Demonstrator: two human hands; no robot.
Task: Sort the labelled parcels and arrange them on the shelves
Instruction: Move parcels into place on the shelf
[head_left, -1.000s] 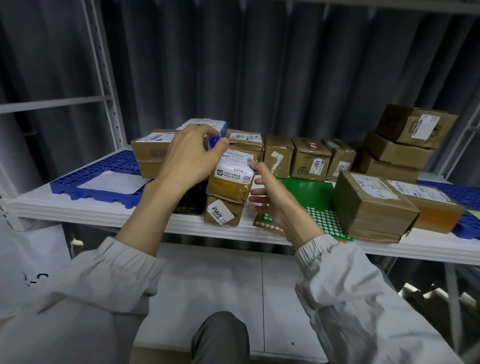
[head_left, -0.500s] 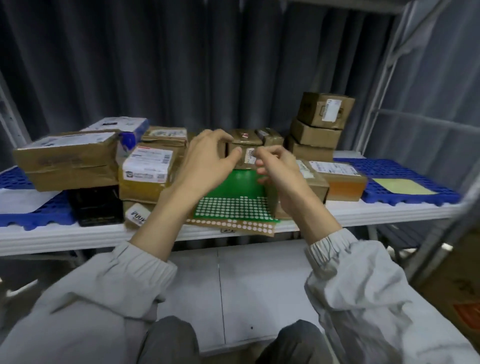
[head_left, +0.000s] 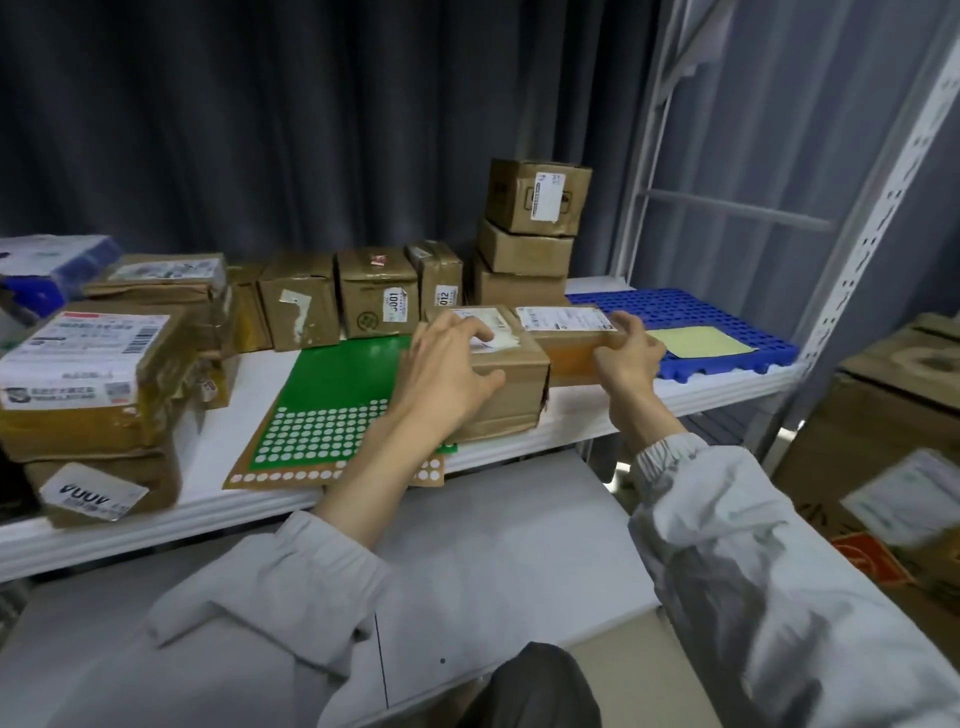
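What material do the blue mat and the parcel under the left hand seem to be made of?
Blue mat: probably moulded plastic, judging by its regular grid of holes and even colour. Parcel under the left hand: brown cardboard, matte, with creased edges and a torn white label.

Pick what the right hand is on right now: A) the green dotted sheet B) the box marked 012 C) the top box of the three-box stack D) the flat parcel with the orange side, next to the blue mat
D: the right hand grips the right end of the flat parcel with the orange side, which lies beside the blue mat; the three-box stack behind stands untouched.
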